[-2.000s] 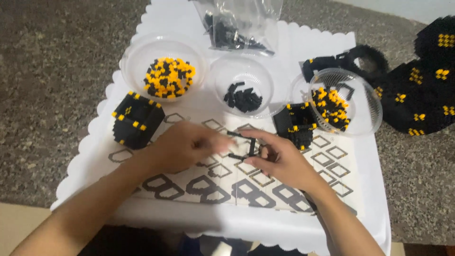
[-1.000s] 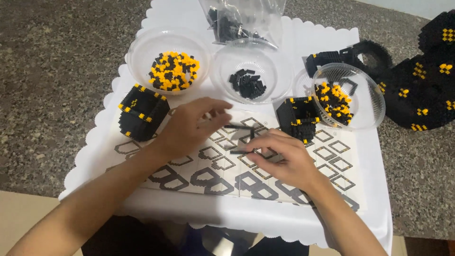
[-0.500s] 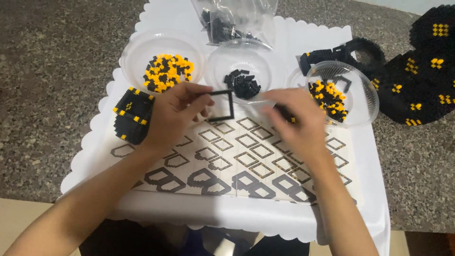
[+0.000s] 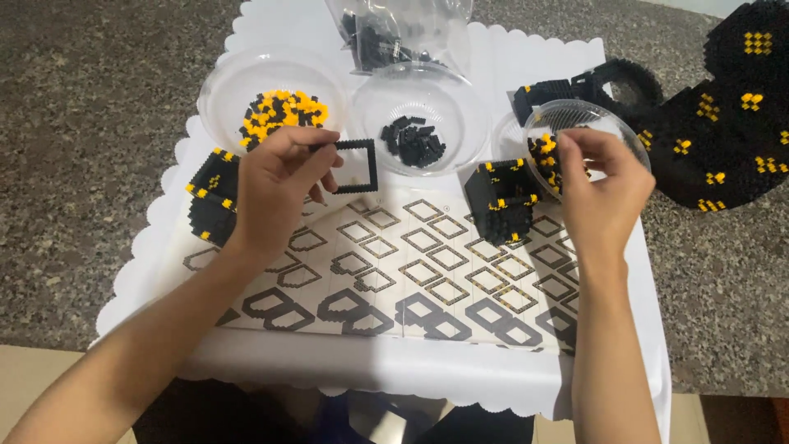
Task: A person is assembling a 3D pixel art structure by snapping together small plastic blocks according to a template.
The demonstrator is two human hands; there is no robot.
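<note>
Left hand: I see my left hand (image 4: 275,185) pinching a square black frame (image 4: 355,167) of small bricks, fingers closed on its left edge, held above the sheet.
Frame: it hangs just near of the middle bowl, tilted a little, open in the centre.
Right hand: my right hand (image 4: 600,193) has its fingertips (image 4: 567,148) dipped into the right bowl (image 4: 604,119); they are drawn together, but I cannot tell whether they hold a piece.
Right bowl: clear plastic, tipped toward me, with black and yellow bricks inside.
Middle bowl (image 4: 419,115): clear, holding a small heap of black bricks.
Left bowl (image 4: 275,94): clear, holding mixed yellow and black bricks, just far of my left hand.
Sheet (image 4: 411,271): printed with rows of outlined shapes, lying on a white tray (image 4: 526,66) with a scalloped edge.
Blocks: one black and yellow built block (image 4: 501,197) sits between my hands beside the right bowl; another (image 4: 209,197) lies left of my left wrist.
Bag (image 4: 403,33): clear, with black bricks, at the far edge.
Model (image 4: 731,115): a large black build with yellow spots on the far right, off the tray.
</note>
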